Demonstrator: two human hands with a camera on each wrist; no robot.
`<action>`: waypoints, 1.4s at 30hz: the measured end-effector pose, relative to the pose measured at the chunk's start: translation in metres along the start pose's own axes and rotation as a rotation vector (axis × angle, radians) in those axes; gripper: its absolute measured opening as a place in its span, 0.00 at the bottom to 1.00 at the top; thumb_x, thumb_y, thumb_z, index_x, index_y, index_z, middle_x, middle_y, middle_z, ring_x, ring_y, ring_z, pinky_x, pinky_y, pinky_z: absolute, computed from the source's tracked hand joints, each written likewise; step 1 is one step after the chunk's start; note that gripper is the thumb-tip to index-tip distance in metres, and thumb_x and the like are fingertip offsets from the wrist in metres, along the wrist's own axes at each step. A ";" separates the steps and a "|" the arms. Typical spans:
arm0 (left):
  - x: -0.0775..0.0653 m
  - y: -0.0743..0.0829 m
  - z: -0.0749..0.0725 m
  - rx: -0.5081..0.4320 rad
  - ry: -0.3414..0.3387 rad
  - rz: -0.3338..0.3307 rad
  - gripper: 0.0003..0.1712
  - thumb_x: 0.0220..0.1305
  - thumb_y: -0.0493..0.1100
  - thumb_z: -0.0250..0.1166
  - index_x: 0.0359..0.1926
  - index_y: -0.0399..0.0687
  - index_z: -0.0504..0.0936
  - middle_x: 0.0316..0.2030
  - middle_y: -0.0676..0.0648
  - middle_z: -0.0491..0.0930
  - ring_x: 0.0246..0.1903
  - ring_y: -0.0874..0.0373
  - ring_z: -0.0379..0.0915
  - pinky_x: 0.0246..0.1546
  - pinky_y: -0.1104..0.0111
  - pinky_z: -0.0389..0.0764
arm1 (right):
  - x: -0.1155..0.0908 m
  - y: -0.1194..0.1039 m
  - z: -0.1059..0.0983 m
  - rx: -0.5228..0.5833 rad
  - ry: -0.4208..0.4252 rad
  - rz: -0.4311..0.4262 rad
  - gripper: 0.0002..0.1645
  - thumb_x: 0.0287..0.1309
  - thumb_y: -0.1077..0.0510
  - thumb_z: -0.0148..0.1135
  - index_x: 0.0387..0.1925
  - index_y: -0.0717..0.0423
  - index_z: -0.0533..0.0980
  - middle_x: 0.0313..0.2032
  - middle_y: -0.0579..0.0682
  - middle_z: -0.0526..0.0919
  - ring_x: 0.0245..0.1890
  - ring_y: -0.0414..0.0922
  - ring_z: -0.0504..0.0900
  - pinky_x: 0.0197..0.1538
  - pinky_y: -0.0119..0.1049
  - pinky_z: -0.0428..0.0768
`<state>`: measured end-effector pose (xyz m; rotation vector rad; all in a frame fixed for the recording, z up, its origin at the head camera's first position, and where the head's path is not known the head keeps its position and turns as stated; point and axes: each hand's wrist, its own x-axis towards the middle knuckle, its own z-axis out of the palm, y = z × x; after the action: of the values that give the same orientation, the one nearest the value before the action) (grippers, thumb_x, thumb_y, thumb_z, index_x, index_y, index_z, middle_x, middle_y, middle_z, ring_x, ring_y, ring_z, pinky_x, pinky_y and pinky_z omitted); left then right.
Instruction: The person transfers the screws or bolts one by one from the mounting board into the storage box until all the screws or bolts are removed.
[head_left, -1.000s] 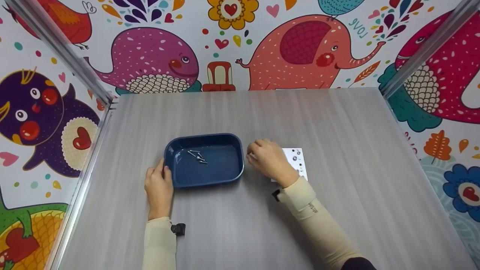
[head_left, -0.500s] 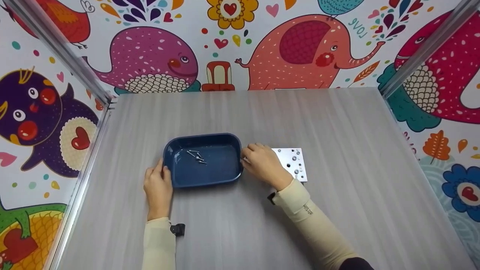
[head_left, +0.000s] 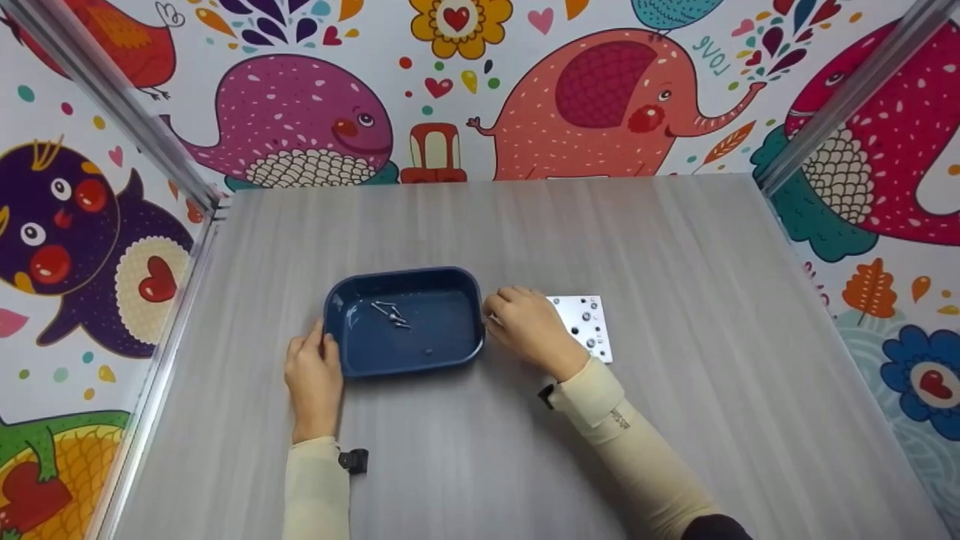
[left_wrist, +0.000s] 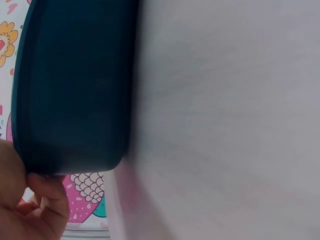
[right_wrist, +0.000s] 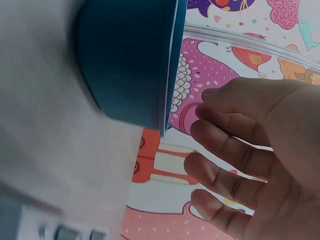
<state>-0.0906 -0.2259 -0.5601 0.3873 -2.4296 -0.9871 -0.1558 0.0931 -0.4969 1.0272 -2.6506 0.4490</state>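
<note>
My left hand [head_left: 313,386] holds the left end of a dark blue tray [head_left: 405,369], with the thumb at the rim and curled fingers against the outer wall. Inside the tray are several silver screws [head_left: 392,315] and one small dark round piece [head_left: 428,352], too small to identify. My right hand [head_left: 536,330] hovers just beyond the tray's right end. In the right wrist view its fingers [right_wrist: 220,175] are loosely bent, apart from the tray wall, with nothing visible between them. Partly behind this hand lies a white plate [head_left: 602,330] with dark holes and several small metal pieces on it.
Everything stands on a grey wood-grain table [head_left: 480,232]. Metal frame bars [head_left: 161,337] run along its left side, and walls with printed animals [head_left: 300,112] enclose the back and sides.
A small dark piece has appeared in the tray's lower right part. My right hand has moved left from over the plate to the tray's right end. The left hand stays on the tray.
</note>
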 end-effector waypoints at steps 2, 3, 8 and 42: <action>0.000 0.000 0.000 0.000 0.001 -0.002 0.19 0.70 0.32 0.59 0.60 0.28 0.78 0.37 0.30 0.75 0.36 0.35 0.73 0.45 0.46 0.74 | -0.004 0.005 -0.004 0.003 0.004 0.013 0.03 0.58 0.61 0.69 0.34 0.56 0.81 0.32 0.49 0.81 0.34 0.49 0.80 0.34 0.45 0.77; 0.000 0.000 -0.001 0.000 -0.001 -0.001 0.19 0.70 0.32 0.59 0.60 0.28 0.78 0.37 0.30 0.75 0.36 0.35 0.73 0.45 0.46 0.74 | -0.006 0.008 -0.006 0.005 0.002 0.023 0.03 0.58 0.61 0.69 0.34 0.56 0.81 0.32 0.49 0.81 0.34 0.49 0.80 0.34 0.45 0.78; -0.001 0.000 -0.001 0.001 -0.008 -0.004 0.19 0.70 0.32 0.59 0.60 0.27 0.77 0.38 0.29 0.75 0.37 0.35 0.73 0.45 0.46 0.74 | -0.021 0.029 -0.017 0.011 0.002 0.071 0.03 0.58 0.63 0.69 0.34 0.56 0.81 0.31 0.50 0.81 0.33 0.50 0.80 0.36 0.46 0.79; 0.000 0.000 0.000 -0.018 0.022 0.014 0.19 0.68 0.31 0.61 0.58 0.27 0.79 0.40 0.27 0.77 0.42 0.32 0.75 0.49 0.45 0.74 | -0.077 0.107 -0.020 -0.092 -0.001 0.326 0.02 0.53 0.68 0.69 0.30 0.64 0.82 0.27 0.57 0.80 0.29 0.57 0.80 0.32 0.52 0.79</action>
<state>-0.0909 -0.2257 -0.5601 0.3724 -2.3985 -0.9930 -0.1718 0.2228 -0.5260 0.5692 -2.8182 0.3843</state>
